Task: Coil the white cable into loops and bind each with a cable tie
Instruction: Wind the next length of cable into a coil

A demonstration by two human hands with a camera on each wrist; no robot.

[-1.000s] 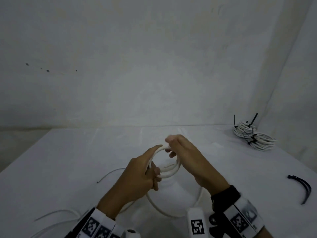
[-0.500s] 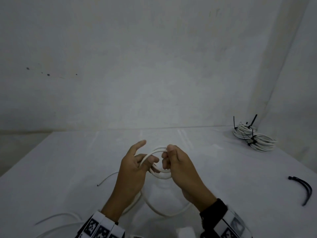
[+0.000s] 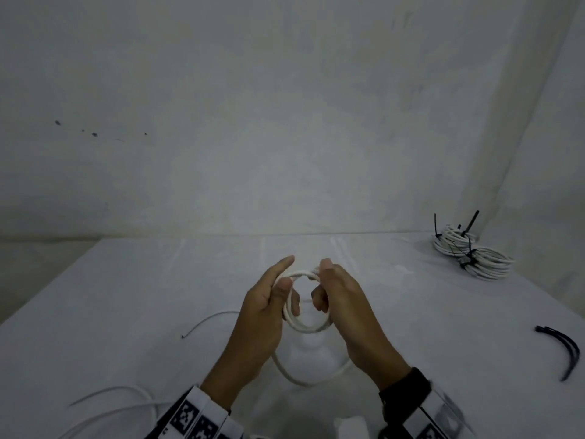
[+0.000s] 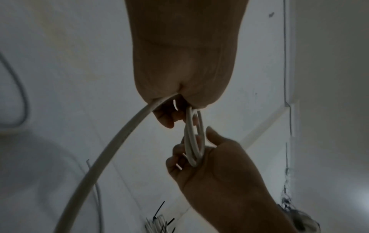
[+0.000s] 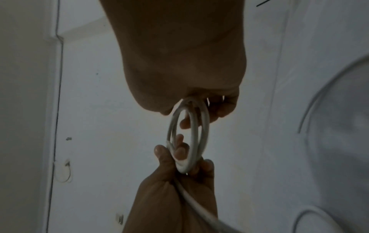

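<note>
I hold a small coil of white cable (image 3: 305,326) above the table, with up to 3 turns showing. My left hand (image 3: 269,301) grips its left side, thumb on the turns and index finger stretched forward. My right hand (image 3: 337,299) curls round the right side and pinches the top. In the left wrist view the coil (image 4: 192,138) hangs from my left hand (image 4: 179,66) into my right hand (image 4: 215,165), and the cable tail (image 4: 109,149) runs off down-left. In the right wrist view the coil (image 5: 191,134) joins both hands.
Slack cable (image 3: 304,380) loops on the white table (image 3: 126,296) beneath my hands and trails to the lower left. Its free end (image 3: 205,321) lies left of my hands. Bound white coils (image 3: 471,255) with black ties sit at the back right. Loose black cable ties (image 3: 566,353) lie at the right.
My right hand has shifted round the coil and now pinches its top again. My left index finger has straightened. The slack loop under my hands has grown shorter.
</note>
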